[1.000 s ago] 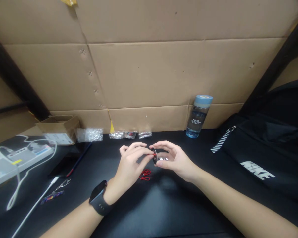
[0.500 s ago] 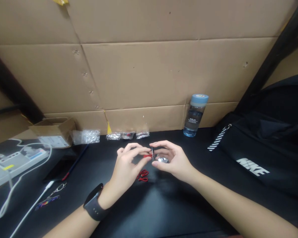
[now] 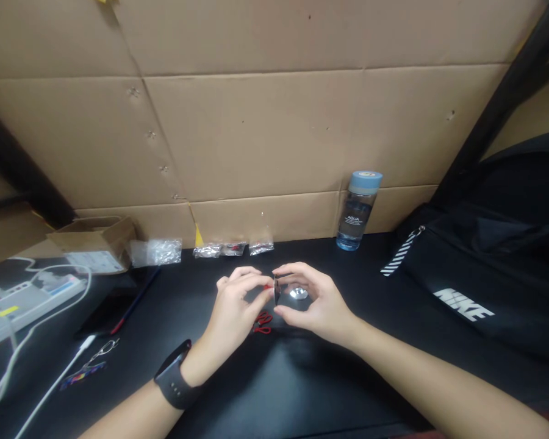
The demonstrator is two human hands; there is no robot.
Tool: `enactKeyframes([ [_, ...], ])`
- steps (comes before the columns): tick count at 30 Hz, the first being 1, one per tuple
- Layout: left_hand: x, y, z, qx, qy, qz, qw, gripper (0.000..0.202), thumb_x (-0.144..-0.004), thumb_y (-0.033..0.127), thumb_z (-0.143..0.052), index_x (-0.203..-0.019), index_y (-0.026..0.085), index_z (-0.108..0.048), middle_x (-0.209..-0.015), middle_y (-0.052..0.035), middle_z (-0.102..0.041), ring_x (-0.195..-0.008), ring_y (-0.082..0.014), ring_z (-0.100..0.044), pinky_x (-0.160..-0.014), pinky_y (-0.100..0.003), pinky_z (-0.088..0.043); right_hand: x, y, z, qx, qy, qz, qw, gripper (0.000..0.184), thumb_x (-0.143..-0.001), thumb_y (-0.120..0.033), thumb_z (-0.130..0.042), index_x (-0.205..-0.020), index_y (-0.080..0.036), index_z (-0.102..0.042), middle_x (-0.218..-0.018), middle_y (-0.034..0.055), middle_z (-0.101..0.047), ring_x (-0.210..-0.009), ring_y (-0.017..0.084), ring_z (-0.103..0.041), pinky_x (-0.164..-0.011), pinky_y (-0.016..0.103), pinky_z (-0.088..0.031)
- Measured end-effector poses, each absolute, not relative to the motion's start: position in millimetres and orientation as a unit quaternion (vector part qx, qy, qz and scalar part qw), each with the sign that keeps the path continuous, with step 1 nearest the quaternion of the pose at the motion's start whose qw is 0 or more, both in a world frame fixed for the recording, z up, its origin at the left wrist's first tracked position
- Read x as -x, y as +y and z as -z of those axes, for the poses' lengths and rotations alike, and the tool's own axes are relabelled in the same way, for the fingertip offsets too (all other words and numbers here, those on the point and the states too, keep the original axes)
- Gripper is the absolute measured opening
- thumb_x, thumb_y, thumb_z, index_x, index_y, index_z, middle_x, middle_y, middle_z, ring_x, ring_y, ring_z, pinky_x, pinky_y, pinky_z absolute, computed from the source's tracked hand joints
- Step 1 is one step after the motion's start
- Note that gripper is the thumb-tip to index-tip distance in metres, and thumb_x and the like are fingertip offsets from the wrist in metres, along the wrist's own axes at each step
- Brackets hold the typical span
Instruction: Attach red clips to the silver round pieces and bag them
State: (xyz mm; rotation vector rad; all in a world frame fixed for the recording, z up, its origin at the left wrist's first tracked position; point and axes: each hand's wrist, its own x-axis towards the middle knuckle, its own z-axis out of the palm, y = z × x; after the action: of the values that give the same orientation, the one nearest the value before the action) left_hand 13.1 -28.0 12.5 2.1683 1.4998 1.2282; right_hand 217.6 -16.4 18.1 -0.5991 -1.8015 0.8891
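Note:
Between my two hands a small thin round disc (image 3: 277, 291), dark with a shiny rim, stands on edge above the table. My right hand (image 3: 313, 296) grips its rim from top and bottom with fingers and thumb. My left hand (image 3: 235, 302), with a dark watch on the wrist, pinches a bit of red cord (image 3: 268, 287) against the disc's left side; whether the cord is fastened to it I cannot tell. Beneath lie several red cord loops (image 3: 263, 322), partly behind my left hand. A shiny silver round piece (image 3: 298, 293) shows behind my right fingers.
Clear plastic packets (image 3: 233, 249) and an opened cardboard box (image 3: 96, 244) line the back. A water bottle (image 3: 357, 210) stands back right, beside a black bag (image 3: 462, 280). On the left are a power strip (image 3: 32, 299), white cable (image 3: 55, 384), dark phone-like slab (image 3: 107, 311) and keyring (image 3: 89, 364).
The disc has turned slightly, so more of its dark face shows. Both hands keep their hold, and the whole view has shifted a little.

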Motion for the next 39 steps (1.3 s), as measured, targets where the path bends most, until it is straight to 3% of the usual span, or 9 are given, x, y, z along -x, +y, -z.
enactKeyframes([
  [8,-14.1,-32.2,-19.3,-0.753,0.498,-0.413,0.122,0.011,-0.090,0.024,-0.070,-0.091,0.028,-0.080,-0.097,-0.0025,-0.080,-0.108,-0.0282,-0.064,-0.094,-0.047,-0.039,-221.7,-15.0,-22.0,0.247,-0.805,-0.209,0.497,0.049,-0.077,-0.020,-0.084,-0.123,-0.027,-0.067,-0.116,0.0061,-0.077,-0.103,0.024,-0.075,-0.091,0.036,-0.062],
  [15,-11.3,-25.4,-14.9,-0.707,0.444,-0.477,0.274,0.007,-0.084,0.025,-0.076,-0.088,0.021,-0.081,-0.097,-0.0056,-0.076,-0.097,-0.0234,-0.069,-0.092,-0.036,-0.050,-223.5,-14.2,-21.5,0.262,-0.800,-0.217,0.494,0.049,-0.079,-0.029,-0.087,-0.124,-0.027,-0.068,-0.110,0.0049,-0.079,-0.094,0.022,-0.076,-0.084,0.034,-0.062],
  [20,-12.5,-22.8,-12.4,-0.672,0.434,-0.459,0.387,0.016,-0.086,0.031,-0.078,-0.093,0.019,-0.082,-0.095,-0.0059,-0.080,-0.094,-0.0257,-0.072,-0.092,-0.036,-0.053,-225.9,-10.6,-21.3,0.267,-0.802,-0.248,0.474,0.052,-0.077,-0.033,-0.090,-0.123,-0.027,-0.068,-0.112,0.0047,-0.079,-0.096,0.021,-0.077,-0.082,0.031,-0.062],
  [24,-12.0,-19.5,-10.9,-0.647,0.421,-0.449,0.451,0.020,-0.086,0.036,-0.079,-0.095,0.017,-0.082,-0.095,-0.0064,-0.081,-0.094,-0.0253,-0.073,-0.092,-0.035,-0.053,-228.3,-7.2,-20.9,0.257,-0.815,-0.238,0.462,0.049,-0.079,-0.031,-0.088,-0.124,-0.027,-0.068,-0.119,0.0059,-0.078,-0.102,0.023,-0.077,-0.089,0.034,-0.062],
  [28,-10.4,-16.2,-10.5,-0.607,0.378,-0.459,0.527,0.029,-0.096,0.043,-0.068,-0.106,0.018,-0.079,-0.109,-0.0088,-0.079,-0.105,-0.0250,-0.071,-0.098,-0.036,-0.052,-228.4,-7.8,-20.5,0.247,-0.812,-0.207,0.486,0.044,-0.081,-0.029,-0.085,-0.122,-0.027,-0.069,-0.122,0.0071,-0.077,-0.107,0.025,-0.075,-0.097,0.039,-0.061],
  [31,-9.6,-16.7,-10.8,-0.584,0.331,-0.472,0.571,0.037,-0.101,0.049,-0.059,-0.119,0.020,-0.073,-0.121,-0.0113,-0.075,-0.111,-0.0243,-0.069,-0.099,-0.037,-0.052,-227.0,-9.1,-20.3,0.236,-0.812,-0.191,0.499,0.046,-0.080,-0.026,-0.084,-0.123,-0.027,-0.067,-0.118,0.0073,-0.077,-0.104,0.024,-0.075,-0.095,0.039,-0.061],
  [35,-9.7,-19.5,-10.1,-0.580,0.306,-0.438,0.615,0.044,-0.092,0.047,-0.074,-0.128,0.022,-0.064,-0.115,-0.0114,-0.074,-0.109,-0.0240,-0.069,-0.095,-0.036,-0.054,-226.1,-7.6,-19.8,0.216,-0.823,-0.163,0.499,0.047,-0.080,-0.026,-0.084,-0.124,-0.028,-0.066,-0.113,0.0076,-0.076,-0.102,0.025,-0.072,-0.089,0.040,-0.061],
  [39,-10.2,-17.4,-7.1,-0.568,0.314,-0.454,0.610,0.051,-0.088,0.037,-0.081,-0.132,0.021,-0.061,-0.115,-0.0116,-0.073,-0.113,-0.0240,-0.069,-0.099,-0.038,-0.054,-227.1,-4.0,-20.5,0.228,-0.821,-0.163,0.497,0.041,-0.080,-0.023,-0.082,-0.118,-0.028,-0.068,-0.118,0.0079,-0.074,-0.111,0.026,-0.068,-0.096,0.043,-0.057],
])
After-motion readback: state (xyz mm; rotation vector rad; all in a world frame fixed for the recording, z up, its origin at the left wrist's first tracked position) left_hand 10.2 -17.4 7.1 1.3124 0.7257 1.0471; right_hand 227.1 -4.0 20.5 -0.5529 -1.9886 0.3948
